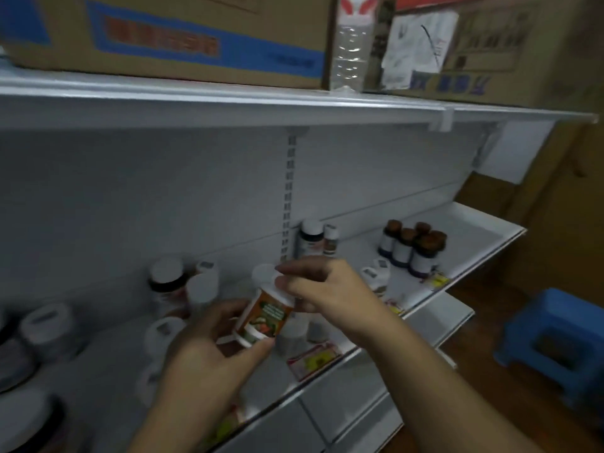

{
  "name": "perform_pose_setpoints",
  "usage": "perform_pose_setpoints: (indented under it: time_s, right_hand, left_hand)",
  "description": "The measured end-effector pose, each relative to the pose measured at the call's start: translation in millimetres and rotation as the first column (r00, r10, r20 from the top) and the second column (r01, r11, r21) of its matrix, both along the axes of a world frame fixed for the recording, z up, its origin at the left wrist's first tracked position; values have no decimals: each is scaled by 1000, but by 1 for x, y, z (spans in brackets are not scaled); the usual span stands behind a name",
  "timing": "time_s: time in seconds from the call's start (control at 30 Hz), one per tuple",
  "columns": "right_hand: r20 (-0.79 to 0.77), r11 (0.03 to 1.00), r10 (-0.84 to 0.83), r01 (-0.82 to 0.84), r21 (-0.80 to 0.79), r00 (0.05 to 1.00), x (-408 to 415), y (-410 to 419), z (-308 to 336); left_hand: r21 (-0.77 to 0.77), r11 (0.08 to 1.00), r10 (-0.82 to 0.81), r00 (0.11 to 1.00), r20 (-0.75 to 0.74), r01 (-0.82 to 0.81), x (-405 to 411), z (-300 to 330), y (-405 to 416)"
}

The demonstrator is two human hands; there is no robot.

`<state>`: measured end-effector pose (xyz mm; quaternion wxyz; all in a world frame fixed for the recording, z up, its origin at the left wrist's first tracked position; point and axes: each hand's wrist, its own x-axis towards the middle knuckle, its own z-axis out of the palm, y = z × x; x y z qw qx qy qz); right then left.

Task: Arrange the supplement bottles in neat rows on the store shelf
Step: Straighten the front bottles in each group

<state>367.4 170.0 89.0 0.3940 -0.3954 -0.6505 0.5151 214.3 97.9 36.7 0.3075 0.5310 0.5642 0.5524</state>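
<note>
Hands are meeting over the front edge of the white store shelf [483, 220], and I am holding one supplement bottle [266, 313] between them, tilted with its white cap toward the back panel. My left hand [209, 351] is curling round the bottle's lower end, thumb pressing at its base, while my right hand [330, 289] is pinching the cap from above with bent fingers. The bottle's orange label is facing me, though its print is blurring too much to read. Around my hands, white-capped bottles [199, 282] are standing loosely toward the shelf's left end, and two more are sitting against the back panel by the slotted upright. Farther toward the right end, a tight cluster of brown-capped bottles [413, 248] is standing near the front edge. Cardboard boxes [170, 37] are resting on the upper shelf, and a blue stool [555, 341] is sitting on the floor at the right.
</note>
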Motion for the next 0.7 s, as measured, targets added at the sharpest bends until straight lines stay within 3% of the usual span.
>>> perform_pose_setpoints:
  time_s: [0.27, 0.43, 0.6, 0.7]
  right_hand:
    - [22, 988, 0, -3, 151, 1000, 153, 99, 6]
    - [251, 935, -152, 56, 351, 956, 164, 184, 3]
    - [672, 888, 34, -331, 319, 740, 133, 244, -35]
    - [816, 857, 161, -489, 163, 555, 123, 255, -61]
  left_hand:
    - [11, 1000, -16, 995, -99, 17, 143, 2, 102]
    - [-14, 987, 149, 949, -277, -159, 153, 6, 122]
    - [-12, 960, 252, 877, -409, -281, 146, -2, 118]
    - [-48, 946, 269, 859, -436, -321, 136, -6, 114]
